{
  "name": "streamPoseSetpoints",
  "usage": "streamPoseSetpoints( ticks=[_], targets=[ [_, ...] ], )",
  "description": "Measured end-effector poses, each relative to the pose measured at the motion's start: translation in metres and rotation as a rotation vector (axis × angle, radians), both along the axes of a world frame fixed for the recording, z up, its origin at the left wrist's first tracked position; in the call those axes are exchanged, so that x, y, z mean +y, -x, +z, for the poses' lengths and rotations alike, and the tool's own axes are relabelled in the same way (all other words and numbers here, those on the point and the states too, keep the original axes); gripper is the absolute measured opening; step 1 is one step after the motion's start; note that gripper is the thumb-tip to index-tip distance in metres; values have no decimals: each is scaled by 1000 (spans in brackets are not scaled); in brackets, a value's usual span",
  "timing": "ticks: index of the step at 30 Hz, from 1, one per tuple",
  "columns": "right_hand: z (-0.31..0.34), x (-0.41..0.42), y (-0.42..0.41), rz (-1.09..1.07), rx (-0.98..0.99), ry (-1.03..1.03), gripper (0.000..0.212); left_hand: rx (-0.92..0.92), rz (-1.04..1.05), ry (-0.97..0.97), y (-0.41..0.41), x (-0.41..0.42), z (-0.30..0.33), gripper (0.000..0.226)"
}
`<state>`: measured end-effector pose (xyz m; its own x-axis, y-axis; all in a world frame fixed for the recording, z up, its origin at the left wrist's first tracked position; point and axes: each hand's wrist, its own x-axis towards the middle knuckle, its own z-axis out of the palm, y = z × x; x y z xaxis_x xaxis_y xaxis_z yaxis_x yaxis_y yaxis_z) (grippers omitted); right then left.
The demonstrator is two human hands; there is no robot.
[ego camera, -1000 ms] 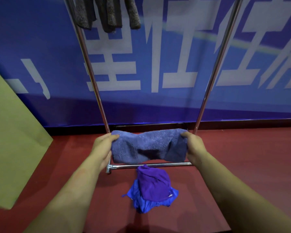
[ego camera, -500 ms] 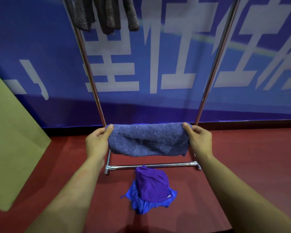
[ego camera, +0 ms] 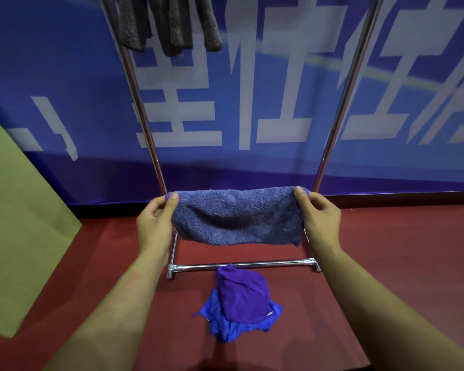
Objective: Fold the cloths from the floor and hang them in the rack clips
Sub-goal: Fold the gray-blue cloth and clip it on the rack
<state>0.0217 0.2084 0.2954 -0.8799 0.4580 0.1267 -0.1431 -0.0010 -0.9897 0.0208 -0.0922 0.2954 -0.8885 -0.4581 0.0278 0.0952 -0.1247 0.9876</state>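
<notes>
Towel (ego camera: pixel 237 216) pinched at top corners by left hand (ego camera: pixel 156 223) and right hand (ego camera: pixel 319 218), stretched level (likely squaring the fold) before rack (ego camera: pixel 340 103).

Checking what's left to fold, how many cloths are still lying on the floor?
2: a purple cloth piled on a blue cloth, just in front of the rack's bottom bar. The pile could hide more.

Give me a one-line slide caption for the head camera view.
Both hands, left hand and right hand, hold a folded blue-grey towel before the rack, cloth pile on the floor.
</notes>
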Motion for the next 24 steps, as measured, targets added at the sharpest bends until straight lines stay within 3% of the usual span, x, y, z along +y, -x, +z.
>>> streamPoseSetpoints(
  ticks=[3, 7, 12, 17, 24],
  targets=[
    [-1, 0, 0, -21, 5, 0, 31, 9, -56, 6, -1, 1, 0, 6],
    [-6, 3, 2, 3, -17, -11, 26, -37, -149, 82, -2, 3, -2, 20],
    [-17, 4, 5, 144, -142, -42, 6, -98, -240, 282, -2, 3, -10, 27],
    [-22, 7, 7, 265, -237, -87, 23, -91, -260, 340, -2, 5, -8, 34],
    [-20, 13, 4, 225, -113, -218, 36, -81, -158, 212, -1, 4, -4, 34]
  ],
)
